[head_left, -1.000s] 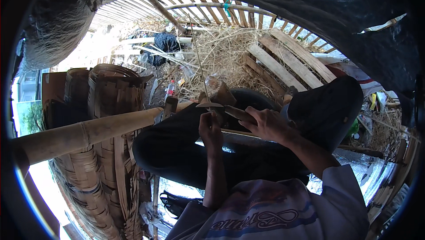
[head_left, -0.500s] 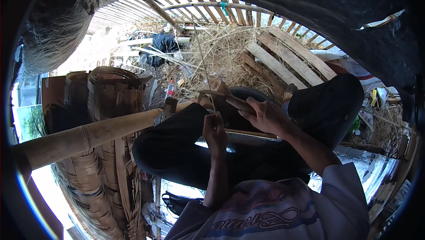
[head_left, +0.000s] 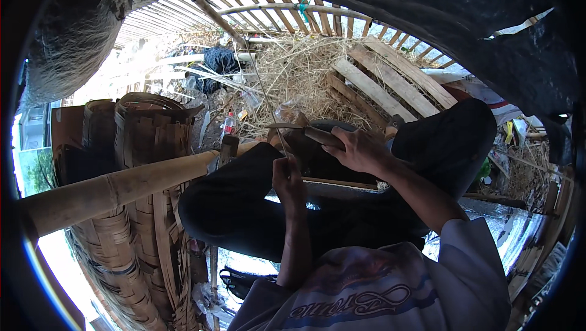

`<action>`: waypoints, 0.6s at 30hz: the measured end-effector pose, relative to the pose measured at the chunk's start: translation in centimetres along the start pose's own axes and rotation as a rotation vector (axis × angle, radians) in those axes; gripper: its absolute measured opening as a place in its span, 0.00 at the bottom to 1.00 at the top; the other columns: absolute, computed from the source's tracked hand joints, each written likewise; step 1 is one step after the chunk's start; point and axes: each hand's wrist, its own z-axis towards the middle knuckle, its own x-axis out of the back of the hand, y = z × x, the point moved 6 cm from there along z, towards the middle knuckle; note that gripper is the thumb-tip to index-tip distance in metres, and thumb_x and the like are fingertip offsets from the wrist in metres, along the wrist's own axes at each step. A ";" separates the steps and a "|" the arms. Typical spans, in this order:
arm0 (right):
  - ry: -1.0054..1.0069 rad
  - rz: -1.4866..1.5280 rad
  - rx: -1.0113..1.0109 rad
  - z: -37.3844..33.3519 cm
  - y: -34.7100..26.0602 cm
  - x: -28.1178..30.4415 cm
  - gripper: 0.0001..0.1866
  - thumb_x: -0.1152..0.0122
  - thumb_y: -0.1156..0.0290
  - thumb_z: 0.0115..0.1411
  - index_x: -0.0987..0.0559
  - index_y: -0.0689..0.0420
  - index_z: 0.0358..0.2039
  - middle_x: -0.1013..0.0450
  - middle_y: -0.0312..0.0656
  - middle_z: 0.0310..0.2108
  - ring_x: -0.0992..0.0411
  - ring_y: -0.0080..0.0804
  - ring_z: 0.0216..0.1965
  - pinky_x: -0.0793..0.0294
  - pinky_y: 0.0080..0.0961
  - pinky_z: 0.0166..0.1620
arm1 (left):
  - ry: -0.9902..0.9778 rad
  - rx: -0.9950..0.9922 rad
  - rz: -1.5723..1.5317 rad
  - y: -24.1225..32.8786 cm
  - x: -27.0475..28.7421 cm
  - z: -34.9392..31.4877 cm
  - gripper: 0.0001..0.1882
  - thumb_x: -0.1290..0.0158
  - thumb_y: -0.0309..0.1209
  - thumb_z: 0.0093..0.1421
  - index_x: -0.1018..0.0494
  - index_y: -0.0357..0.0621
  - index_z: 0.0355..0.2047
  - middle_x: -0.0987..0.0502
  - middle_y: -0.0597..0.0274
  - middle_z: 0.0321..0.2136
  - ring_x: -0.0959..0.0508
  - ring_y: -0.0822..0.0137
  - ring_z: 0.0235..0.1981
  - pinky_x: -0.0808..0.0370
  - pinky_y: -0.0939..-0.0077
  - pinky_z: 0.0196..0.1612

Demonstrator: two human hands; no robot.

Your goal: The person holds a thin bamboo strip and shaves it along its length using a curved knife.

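My left hand is closed round the lower end of a long thin bamboo strip, which slants up and away to the left. In my right hand is a knife gripped by its thick wooden handle. Its short dark blade points left and lies across the strip a little above my left fist; I cannot tell whether the edge bites into it. Both hands are in front of my bent, dark-trousered legs, above a dark shadowed area between the knees.
A thick bamboo pole runs in from the left beside rolled woven bamboo mats. Beyond my knees lie a plastic bottle, dry straw and wooden planks. A slatted bamboo fence closes the far side, with dark sheeting overhead.
The strip's far end leans slightly more to the left. Knife and hands keep nearly the same positions; the whole view has shifted a little.
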 end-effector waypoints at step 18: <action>0.200 0.020 -0.099 2.3 2.7 1.2 0.20 0.46 0.52 0.62 0.28 0.57 0.42 0.24 0.53 0.24 0.23 0.53 0.28 0.23 0.47 0.34 | -0.140 -0.031 -0.018 0.5 -2.8 -1.7 0.12 0.51 0.32 0.66 0.33 0.38 0.27 0.37 0.69 0.18 0.38 0.78 0.22 0.39 0.78 0.27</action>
